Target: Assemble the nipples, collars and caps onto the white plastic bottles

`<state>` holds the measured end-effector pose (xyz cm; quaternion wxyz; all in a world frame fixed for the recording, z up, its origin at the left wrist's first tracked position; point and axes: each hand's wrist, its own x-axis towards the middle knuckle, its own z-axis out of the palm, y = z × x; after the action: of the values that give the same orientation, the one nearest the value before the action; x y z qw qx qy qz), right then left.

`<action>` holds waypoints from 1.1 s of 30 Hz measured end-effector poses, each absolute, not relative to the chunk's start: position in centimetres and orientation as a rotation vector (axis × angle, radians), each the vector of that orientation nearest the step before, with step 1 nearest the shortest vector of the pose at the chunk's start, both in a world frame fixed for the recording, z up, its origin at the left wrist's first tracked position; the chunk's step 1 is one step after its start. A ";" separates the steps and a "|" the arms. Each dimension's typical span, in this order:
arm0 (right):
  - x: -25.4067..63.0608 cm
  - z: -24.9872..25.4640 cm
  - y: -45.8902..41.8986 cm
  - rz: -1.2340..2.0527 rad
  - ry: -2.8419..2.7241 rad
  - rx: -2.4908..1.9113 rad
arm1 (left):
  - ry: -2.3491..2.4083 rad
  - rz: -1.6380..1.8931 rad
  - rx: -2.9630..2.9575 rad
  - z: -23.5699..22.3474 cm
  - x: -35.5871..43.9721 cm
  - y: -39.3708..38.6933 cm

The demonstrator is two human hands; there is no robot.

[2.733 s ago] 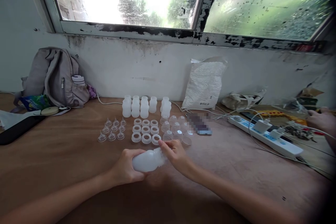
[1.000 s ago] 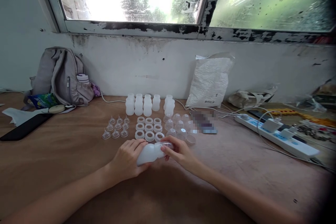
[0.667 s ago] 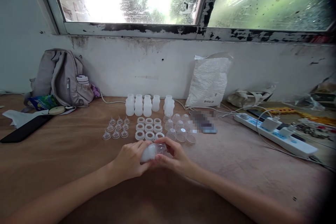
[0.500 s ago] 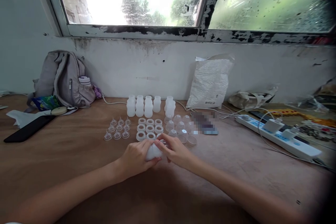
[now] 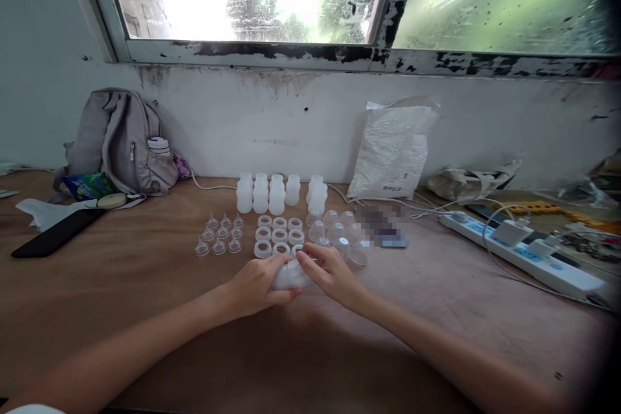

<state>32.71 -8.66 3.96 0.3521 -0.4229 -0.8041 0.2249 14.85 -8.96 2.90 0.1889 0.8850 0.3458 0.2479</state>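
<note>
Both hands meet over the near middle of the table around a frosted white baby bottle [image 5: 287, 277], which lies tilted on its side. My left hand [image 5: 255, 284] wraps the bottle's body from the left, thumb along the near side. At the other end, my right hand [image 5: 334, 272] has its fingers curled around the bottle's top, where a clear edge shows; the fingers hide most of it. Just beyond are rows of white screw rings [image 5: 262, 248], clear silicone nipples [image 5: 218, 247] to their left, and clear dome caps [image 5: 358, 257] to their right.
Several frosted bottles [image 5: 277, 198] stand near the wall. A grey backpack [image 5: 116, 142] and a black flat case [image 5: 55, 234] are at left. At right are a white plastic bag [image 5: 392, 152], a blurred phone-like item [image 5: 392, 239], and a power strip [image 5: 528, 259] with cables.
The right hand has shifted slightly right along the bottle's top end, and more of the bottle's white body shows between the hands. The camera view has moved a little.
</note>
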 end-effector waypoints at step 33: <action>34.5 7.9 -8.3 0.944 -2.316 -1.021 | 1.081 0.705 2.102 2.8 14.7 -8.3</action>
<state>34.49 -8.30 7.88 0.2183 -0.3690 -0.8366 0.3409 14.71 -8.28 2.75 0.3310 0.8041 0.4135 0.2697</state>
